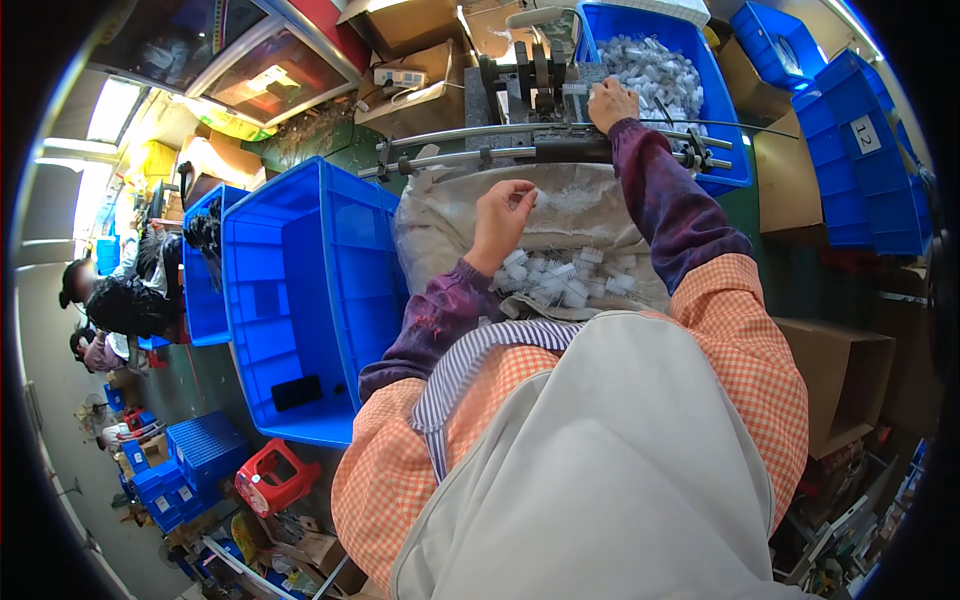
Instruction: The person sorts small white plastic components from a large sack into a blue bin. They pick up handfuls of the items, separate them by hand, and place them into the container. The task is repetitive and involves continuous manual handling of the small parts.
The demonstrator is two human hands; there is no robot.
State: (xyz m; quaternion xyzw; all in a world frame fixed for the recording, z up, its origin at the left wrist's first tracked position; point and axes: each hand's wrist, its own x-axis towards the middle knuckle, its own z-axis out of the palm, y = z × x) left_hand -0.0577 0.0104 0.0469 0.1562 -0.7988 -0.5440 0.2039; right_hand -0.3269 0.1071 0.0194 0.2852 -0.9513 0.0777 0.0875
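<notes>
My right hand (613, 106) reaches out to a dark metal machine (540, 85), its fingers closed at a small white toothed plastic piece (575, 89) on the machine's right side. Nearer to me, my left hand (503, 222) is raised over a pale cloth (440, 215), thumb and forefinger pinched together. Whatever lies between those fingertips is too small to make out. In a fold of the cloth by my lap rests a heap of similar white toothed pieces (570, 280).
Many more white pieces (655, 75) fill a blue bin (735, 150) behind my right hand. Metal rods (470, 135) run across the machine's front. A large blue crate (285, 250) with a black object inside stands to my left. Blue crates (860, 150) and cardboard boxes (785, 175) stand right.
</notes>
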